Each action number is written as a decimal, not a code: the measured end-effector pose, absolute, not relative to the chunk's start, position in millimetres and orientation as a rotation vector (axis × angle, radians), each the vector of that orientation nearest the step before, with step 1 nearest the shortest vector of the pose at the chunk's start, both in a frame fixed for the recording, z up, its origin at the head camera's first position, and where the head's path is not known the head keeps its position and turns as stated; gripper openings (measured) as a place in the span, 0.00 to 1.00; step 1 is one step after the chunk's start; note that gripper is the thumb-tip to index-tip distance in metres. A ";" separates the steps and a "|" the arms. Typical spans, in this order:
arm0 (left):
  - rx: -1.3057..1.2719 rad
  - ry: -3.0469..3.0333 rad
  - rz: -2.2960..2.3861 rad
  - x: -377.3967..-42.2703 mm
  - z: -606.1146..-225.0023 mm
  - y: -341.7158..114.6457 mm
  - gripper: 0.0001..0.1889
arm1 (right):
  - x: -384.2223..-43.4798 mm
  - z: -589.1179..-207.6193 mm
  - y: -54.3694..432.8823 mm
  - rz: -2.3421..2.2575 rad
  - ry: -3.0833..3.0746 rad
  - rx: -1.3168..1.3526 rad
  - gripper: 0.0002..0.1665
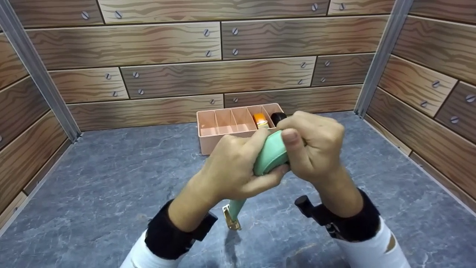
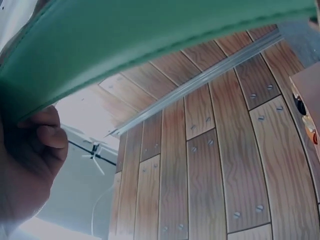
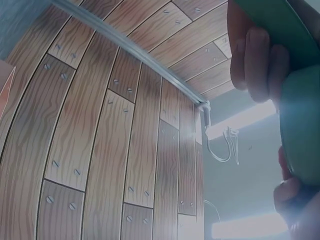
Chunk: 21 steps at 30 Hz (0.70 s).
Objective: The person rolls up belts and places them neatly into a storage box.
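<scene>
Both hands hold a mint green belt (image 1: 273,154) above the floor of the wood-walled space, in front of a pink box. The left hand (image 1: 234,165) grips it from the left, thumb below. From the right, the right hand (image 1: 316,145) holds it with curled fingers, its thumb laid on the belt. The belt bends in a curve between them, and one end hangs below the left hand with a gold buckle (image 1: 232,219). Stitching runs along the belt's edge in the left wrist view. In the right wrist view, fingers (image 3: 257,65) curl round the green strap.
Behind the hands stands the pink divided box (image 1: 210,143), close to the back wall. An orange item (image 1: 260,118) and a black item (image 1: 278,117) sit in its right compartments. Wood-patterned walls (image 1: 171,41) enclose the grey marbled surface (image 1: 111,178).
</scene>
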<state>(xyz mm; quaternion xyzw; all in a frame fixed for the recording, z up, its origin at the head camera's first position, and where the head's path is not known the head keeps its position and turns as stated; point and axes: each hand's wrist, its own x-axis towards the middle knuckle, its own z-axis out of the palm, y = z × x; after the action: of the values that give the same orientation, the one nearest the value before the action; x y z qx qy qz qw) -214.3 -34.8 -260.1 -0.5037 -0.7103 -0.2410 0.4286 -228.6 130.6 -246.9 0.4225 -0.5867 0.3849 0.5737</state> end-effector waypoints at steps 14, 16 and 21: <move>-1.215 -1.800 -0.546 -212.6 -261.2 -35.3 0.22 | -229.8 -243.0 132.8 0.799 -1.389 1.117 0.34; -1.223 -1.809 -0.545 -212.7 -261.4 -35.1 0.20 | -228.0 -242.0 132.1 0.712 -1.373 1.114 0.32; -1.205 -1.768 -0.585 -213.3 -262.8 -31.7 0.18 | -229.3 -243.1 130.3 0.775 -1.322 1.063 0.33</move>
<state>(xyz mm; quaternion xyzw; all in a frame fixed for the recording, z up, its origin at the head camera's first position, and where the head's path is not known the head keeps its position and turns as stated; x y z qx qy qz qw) -213.3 -31.7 -262.8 -0.4864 -0.7137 -0.2361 0.4453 -229.3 130.3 -243.1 0.4576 -0.5692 0.3339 0.5959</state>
